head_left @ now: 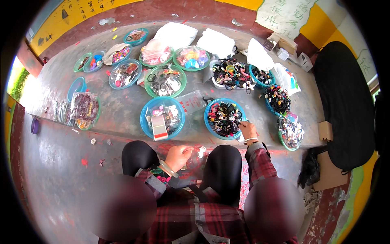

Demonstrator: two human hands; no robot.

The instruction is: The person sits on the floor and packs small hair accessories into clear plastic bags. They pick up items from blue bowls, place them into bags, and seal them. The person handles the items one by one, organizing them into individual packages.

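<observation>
My right hand (248,131) is at the right rim of a blue basket (207,127), its fingers bent together over the edge. The basket is full of black hair ties (223,118) with small coloured charms. Whatever those fingertips pinch is too small to make out. Above the gap between my knees, my left hand (178,157) is closed, thumb and forefinger pressed together. Anything in it is hidden. Left of the hair ties stands another blue basket (143,122) of small bagged pieces, with a red-and-white card box (159,127) on top.
Behind, a green basket (185,83) and a white tub (215,86) of more hair ties stand on the grey ledge. White sacks (174,34) lie at the back. A small basket (290,136) of packets sits near the ledge's front right. A long black bag (345,105) leans at right.
</observation>
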